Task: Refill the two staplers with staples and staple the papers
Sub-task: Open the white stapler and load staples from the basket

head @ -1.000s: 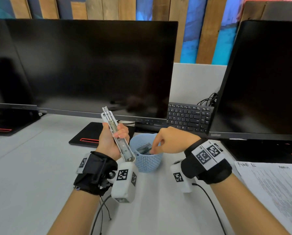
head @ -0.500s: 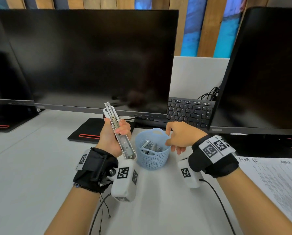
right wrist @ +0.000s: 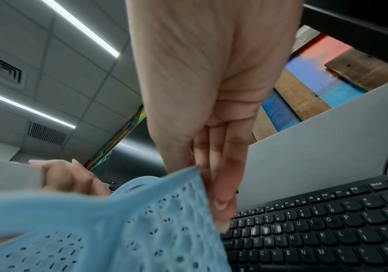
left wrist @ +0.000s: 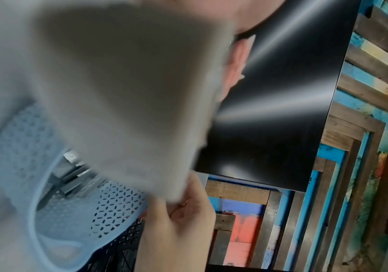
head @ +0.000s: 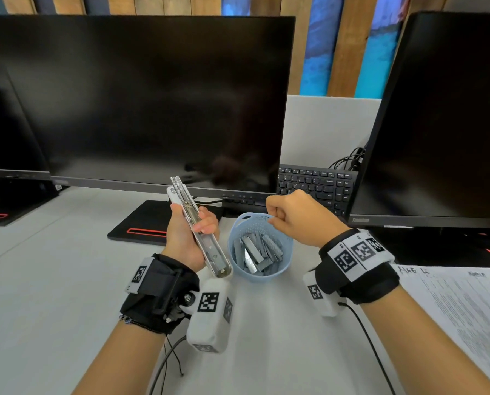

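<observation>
My left hand (head: 191, 220) grips an opened white and metal stapler (head: 201, 238), its staple channel tilted up and away; in the left wrist view the stapler (left wrist: 118, 82) is a grey blur. A pale blue basket (head: 285, 260) on the desk holds several staple strips (head: 258, 252). My right hand (head: 271, 219) hovers over the basket's far rim, fingers curled and tips pressed to the thumb; no strip shows between them. The right wrist view has those fingers (right wrist: 223, 174) pointing down beside the basket (right wrist: 142, 220). Printed papers (head: 466, 309) lie at the right. No second stapler is in view.
A large black monitor (head: 152, 104) stands just behind the hands, its foot (head: 144, 223) on the desk. Another monitor (head: 451, 124) is at the right, and a black keyboard (head: 318, 183) lies between them. Wrist camera cables trail across the near desk (head: 39, 280).
My right hand has come up out of the basket, where its fingers were among the staples, and now hangs curled above the rim. The left hand keeps the stapler nearly still.
</observation>
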A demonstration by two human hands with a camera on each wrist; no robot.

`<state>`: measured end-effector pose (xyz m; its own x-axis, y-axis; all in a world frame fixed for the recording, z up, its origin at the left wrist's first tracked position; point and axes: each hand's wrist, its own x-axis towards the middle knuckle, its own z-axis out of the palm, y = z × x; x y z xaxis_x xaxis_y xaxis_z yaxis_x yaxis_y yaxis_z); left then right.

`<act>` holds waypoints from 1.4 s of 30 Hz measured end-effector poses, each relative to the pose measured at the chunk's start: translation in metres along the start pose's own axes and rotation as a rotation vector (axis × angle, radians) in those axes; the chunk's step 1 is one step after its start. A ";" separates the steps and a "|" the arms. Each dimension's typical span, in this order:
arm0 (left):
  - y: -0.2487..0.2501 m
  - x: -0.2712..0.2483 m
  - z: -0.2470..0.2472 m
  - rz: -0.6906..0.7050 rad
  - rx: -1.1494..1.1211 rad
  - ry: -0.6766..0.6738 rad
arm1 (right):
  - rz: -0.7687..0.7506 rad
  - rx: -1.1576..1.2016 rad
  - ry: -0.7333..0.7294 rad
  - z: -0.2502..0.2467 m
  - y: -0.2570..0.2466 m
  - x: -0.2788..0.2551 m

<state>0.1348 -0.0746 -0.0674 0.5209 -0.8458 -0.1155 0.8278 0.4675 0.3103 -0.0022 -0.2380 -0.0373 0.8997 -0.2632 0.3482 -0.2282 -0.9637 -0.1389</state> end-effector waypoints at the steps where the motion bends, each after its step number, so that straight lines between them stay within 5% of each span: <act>1: 0.000 0.000 0.000 0.003 -0.001 0.008 | -0.014 -0.010 0.014 -0.001 -0.001 0.000; 12: 0.003 0.004 -0.003 0.018 -0.018 0.075 | -0.051 0.050 0.177 -0.003 -0.002 0.000; 32: -0.011 0.006 -0.005 0.058 0.204 0.192 | -0.025 0.005 0.037 0.000 0.001 -0.001; 42: -0.023 0.000 -0.001 0.014 0.301 0.141 | -0.007 -0.037 0.004 0.001 -0.002 -0.002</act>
<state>0.1162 -0.0845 -0.0756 0.5730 -0.7859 -0.2325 0.7324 0.3637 0.5756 -0.0033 -0.2358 -0.0382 0.9000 -0.2569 0.3523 -0.2358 -0.9664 -0.1021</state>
